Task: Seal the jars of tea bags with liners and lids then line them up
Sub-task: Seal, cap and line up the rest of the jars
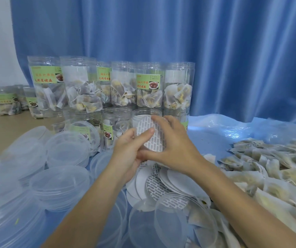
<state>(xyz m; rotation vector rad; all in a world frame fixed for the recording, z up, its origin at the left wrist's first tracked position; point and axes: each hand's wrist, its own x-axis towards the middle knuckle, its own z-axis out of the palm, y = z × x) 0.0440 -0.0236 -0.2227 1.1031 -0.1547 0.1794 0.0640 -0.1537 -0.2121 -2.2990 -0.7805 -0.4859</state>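
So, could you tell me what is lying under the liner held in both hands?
Under the liner lies a pile of loose liners; both hands, left and right, cover part of the pile.

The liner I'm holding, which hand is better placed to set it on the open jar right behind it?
Probably the right hand: its fingertips already curl over the liner's far edge, nearest the open jar. The left hand pinches the near edge, farther back.
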